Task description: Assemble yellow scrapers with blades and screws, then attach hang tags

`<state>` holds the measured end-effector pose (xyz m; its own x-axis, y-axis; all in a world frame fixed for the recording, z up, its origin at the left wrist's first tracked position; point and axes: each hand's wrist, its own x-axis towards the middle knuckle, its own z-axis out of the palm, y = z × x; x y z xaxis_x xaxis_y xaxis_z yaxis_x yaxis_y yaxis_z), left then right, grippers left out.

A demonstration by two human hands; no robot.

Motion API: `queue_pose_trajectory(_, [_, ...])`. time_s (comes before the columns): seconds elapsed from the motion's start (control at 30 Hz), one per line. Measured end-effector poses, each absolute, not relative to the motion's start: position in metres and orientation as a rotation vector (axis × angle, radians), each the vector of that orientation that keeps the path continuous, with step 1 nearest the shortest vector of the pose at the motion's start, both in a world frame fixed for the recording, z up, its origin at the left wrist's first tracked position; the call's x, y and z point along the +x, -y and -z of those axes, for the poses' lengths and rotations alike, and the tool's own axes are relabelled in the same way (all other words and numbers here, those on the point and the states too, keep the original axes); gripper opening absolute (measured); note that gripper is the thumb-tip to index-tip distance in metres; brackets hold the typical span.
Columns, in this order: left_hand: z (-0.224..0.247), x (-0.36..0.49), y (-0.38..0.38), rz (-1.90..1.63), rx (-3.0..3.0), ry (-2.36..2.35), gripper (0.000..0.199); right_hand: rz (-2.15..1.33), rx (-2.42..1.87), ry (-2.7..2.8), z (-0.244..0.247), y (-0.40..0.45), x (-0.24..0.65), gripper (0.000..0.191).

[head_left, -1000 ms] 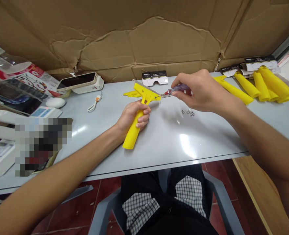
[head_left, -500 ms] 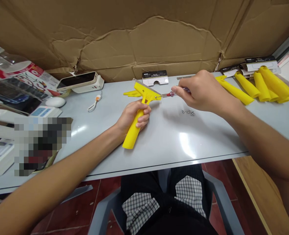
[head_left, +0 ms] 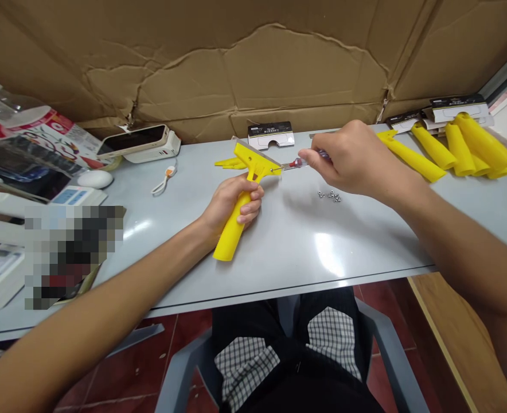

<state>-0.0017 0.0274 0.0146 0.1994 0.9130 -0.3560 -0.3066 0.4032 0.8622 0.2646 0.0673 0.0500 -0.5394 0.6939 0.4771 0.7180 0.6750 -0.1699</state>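
Observation:
My left hand (head_left: 238, 205) is wrapped around the handle of a yellow scraper (head_left: 230, 235), its wide head tilted up and away from me with a metal blade along the far edge. In my right hand (head_left: 348, 158) is a screwdriver (head_left: 297, 163) with a clear and red handle, partly hidden by the fingers. Its tip meets a screw at the right end of the scraper head. Several small screws (head_left: 334, 196) lie on the table below my right hand. Behind the scraper lie yellow plastic pieces (head_left: 230, 164).
Several yellow scraper handles (head_left: 464, 149) lie at the right with black-and-white cards (head_left: 457, 109). Another card (head_left: 270, 135) stands near the cardboard wall (head_left: 279, 74). To the left are a phone (head_left: 133, 141) on a white box, a short cable (head_left: 164, 180) and a white mouse (head_left: 94, 179).
Hardly anything differs. The whole view has shifted slightly; both hands keep their hold, and the screwdriver tip stays at the same screw.

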Motion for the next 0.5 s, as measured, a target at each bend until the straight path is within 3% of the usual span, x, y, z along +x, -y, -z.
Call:
queue_pose_trajectory(0.17, [-0.014, -0.002, -0.027, -0.966, 0.713, -1.036, 0.025, 0.024, -1.239, 2.430, -0.062, -0.057, 0.263, 0.024])
queue_pose_trajectory(0.3, [-0.015, -0.001, -0.027, -0.965, 0.699, -1.029, 0.026, -0.118, -1.229, 2.447, -0.071, -0.052, 0.265, 0.030])
queue_pose_trajectory(0.5, [-0.016, 0.000, -0.027, -0.967, 0.613, -1.045, 0.024, -0.077, -1.257, 2.407, -0.065, -0.060, 0.262, 0.020])
